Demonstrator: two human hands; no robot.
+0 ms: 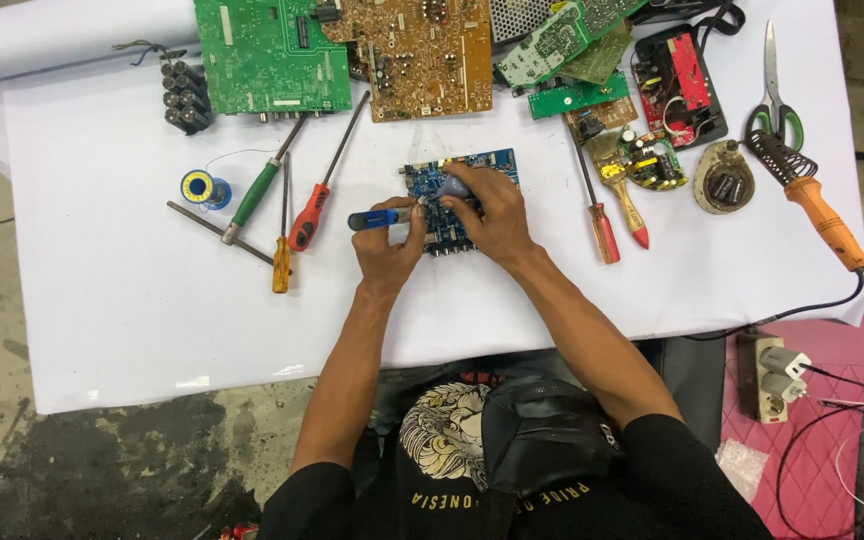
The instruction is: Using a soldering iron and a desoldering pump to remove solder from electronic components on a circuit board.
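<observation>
Head view: both hands' fingers (407, 215) curled around tools over blue circuit board (457, 165).

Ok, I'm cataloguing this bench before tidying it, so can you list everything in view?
Blue circuit board: 1, blue, centre of the white sheet, under both hands
Blue-handled tool: 1, blue, in the left hand
Green circuit board: 1, green, top left
Brown circuit board: 1, tan, top centre
Small boards: several, green, top right
Screwdrivers: 5, green, red, yellow and red handles, either side of the blue board
Solder spool: 1, blue, left
Brush: 1, wooden, right
Scissors: 1, green handles, far right
Soldering iron: 1, orange handle, far right
Power strip: 1, white, lower right
Left hand: grips the tool
Right hand: presses on the blue board
</observation>
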